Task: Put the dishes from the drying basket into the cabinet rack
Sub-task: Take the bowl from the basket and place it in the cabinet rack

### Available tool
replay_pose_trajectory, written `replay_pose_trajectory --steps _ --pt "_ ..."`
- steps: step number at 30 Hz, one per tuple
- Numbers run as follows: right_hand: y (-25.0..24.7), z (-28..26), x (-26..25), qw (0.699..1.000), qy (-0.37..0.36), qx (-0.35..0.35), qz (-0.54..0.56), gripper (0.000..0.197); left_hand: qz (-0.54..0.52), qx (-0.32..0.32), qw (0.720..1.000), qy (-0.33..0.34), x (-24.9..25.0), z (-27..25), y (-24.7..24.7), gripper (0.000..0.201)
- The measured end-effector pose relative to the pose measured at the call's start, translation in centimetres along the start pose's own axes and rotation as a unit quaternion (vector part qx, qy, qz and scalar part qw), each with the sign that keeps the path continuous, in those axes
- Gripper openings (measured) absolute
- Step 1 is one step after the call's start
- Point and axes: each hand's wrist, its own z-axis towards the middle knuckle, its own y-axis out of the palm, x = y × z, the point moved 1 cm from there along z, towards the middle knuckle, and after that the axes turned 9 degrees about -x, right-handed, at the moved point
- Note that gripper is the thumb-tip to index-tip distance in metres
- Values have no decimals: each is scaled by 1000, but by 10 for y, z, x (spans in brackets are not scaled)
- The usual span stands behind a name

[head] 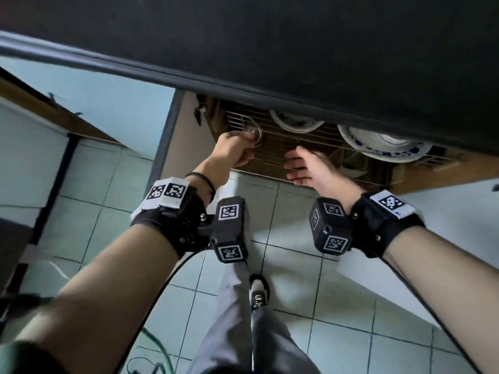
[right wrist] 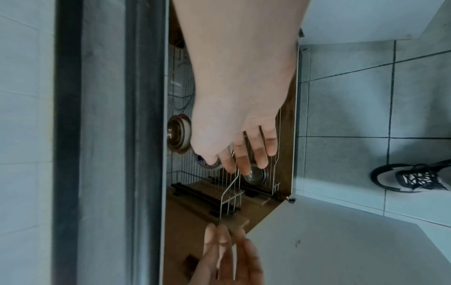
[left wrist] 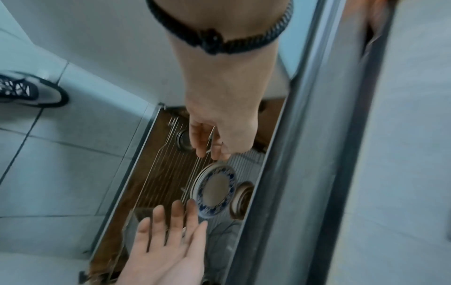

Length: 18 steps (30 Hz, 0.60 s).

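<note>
The wire cabinet rack (head: 310, 140) sits low in an open cabinet under the dark counter. My left hand (head: 249, 141) reaches to its left end, fingers curled round a thin steel dish (head: 255, 136). In the left wrist view the left hand (left wrist: 209, 152) pinches this thin metal edge (left wrist: 211, 135) beside a steel bowl (left wrist: 183, 138). My right hand (head: 293, 166) hovers open over the rack's front, palm left, holding nothing. Two blue-and-white plates (head: 297, 122) (head: 383, 147) stand in the rack. The drying basket is out of view.
The counter's dark edge (head: 243, 85) overhangs the rack and hides its back. A brown bowl (left wrist: 241, 200) stands behind the blue-rimmed plate (left wrist: 214, 192). The cabinet door (head: 94, 112) hangs open at the left. My shoe (head: 259, 292) stands on the tiled floor.
</note>
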Motion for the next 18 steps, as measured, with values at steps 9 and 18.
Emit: replay_pose_trajectory --steps 9,18 --pt "89 -113 -23 993 -54 -90 -61 28 -87 91 990 57 -13 -169 -66 22" --pt "257 -173 -59 956 -101 -226 -155 20 -119 240 960 88 -51 -321 -194 25"
